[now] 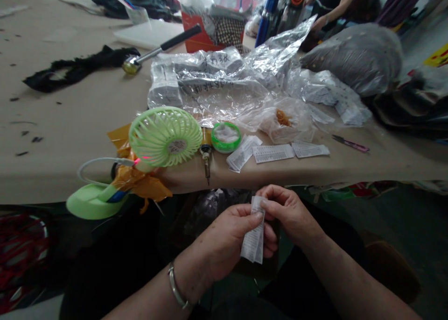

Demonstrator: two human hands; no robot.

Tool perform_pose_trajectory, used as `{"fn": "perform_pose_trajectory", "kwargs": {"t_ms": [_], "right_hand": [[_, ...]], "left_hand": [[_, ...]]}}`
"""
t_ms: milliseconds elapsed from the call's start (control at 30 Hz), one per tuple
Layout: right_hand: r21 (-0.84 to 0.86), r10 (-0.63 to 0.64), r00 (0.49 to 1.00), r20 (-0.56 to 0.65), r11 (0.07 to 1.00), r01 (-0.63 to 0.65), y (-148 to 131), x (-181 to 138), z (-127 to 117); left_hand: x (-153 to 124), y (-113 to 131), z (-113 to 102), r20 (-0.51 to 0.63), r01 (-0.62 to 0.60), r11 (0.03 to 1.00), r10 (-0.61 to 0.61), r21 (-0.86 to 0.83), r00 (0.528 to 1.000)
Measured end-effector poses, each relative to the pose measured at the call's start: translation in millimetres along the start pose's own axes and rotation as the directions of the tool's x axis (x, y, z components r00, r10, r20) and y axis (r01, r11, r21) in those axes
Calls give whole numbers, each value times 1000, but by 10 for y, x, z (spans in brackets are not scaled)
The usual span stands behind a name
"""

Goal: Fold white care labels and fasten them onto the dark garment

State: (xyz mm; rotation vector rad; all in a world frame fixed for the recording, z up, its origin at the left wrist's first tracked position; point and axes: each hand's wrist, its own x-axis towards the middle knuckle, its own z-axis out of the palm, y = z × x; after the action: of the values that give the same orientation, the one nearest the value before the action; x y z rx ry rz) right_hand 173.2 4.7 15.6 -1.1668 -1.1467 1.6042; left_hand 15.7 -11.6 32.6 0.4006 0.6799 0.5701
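Pinching printed labels (254, 240) below the desk's (70, 114) near edge, your left hand (227, 238) and right hand (290, 215) both close on their top end. By that edge, a tub (226, 137) holds something white; a bag (280, 121) holds orange bits. The print is too small to read.

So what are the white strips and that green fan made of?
The white strips: thin, matte, printed, limp between left hand and right hand, likely fabric or paper labels. The green fan: smooth, faintly glossy grille, looks moulded plastic.
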Motion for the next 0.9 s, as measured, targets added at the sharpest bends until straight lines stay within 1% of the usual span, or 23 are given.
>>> {"fn": "perform_pose_trajectory", "kwargs": {"t_ms": [67,100,167,200,267,300,367,467,533,667,800,867,900], "right_hand": [[11,-2,999,43,1000,2,5,0,-22],[32,-8,996,86,999,5,9,5,-40],[83,-5,974,225,996,-14,14,28,-84],[100,0,949,315,994,-33,17,46,-105],[112,4,876,482,992,-66,25,93,-141],[112,3,839,545,991,-76,34,119,-152],[135,-7,788,616,986,-97,58,168,-158],[200,-7,758,652,966,-163,99,209,-130],[245,-14,760,649,950,-192,118,210,-100],[290,-17,785,619,934,-208,141,190,-56],[238,26,805,593,949,-205,158,176,-60],[190,37,835,549,967,-168,145,156,-72],[154,36,862,506,979,-131,128,138,-78]], "left_hand": [[-17,5,-19,39,19,1000,-19,-1,999],[-28,8,-23,55,28,1000,-29,5,998],[-51,13,-25,86,54,998,-55,13,995],[-61,13,-24,99,63,998,-64,10,993],[-77,7,-24,124,81,997,-81,2,989],[-83,1,-24,135,89,996,-88,-1,987],[-90,-11,-25,147,102,995,-101,-2,984],[-97,-27,-31,171,125,992,-125,7,977],[-101,-39,-40,180,134,991,-132,2,975],[-100,-73,-66,181,128,991,-120,-32,976],[-77,-112,-97,172,109,992,-99,-55,980],[-65,-123,-117,176,101,993,-88,-67,980],[-62,-123,-127,176,93,993,-78,-77,981]]}}
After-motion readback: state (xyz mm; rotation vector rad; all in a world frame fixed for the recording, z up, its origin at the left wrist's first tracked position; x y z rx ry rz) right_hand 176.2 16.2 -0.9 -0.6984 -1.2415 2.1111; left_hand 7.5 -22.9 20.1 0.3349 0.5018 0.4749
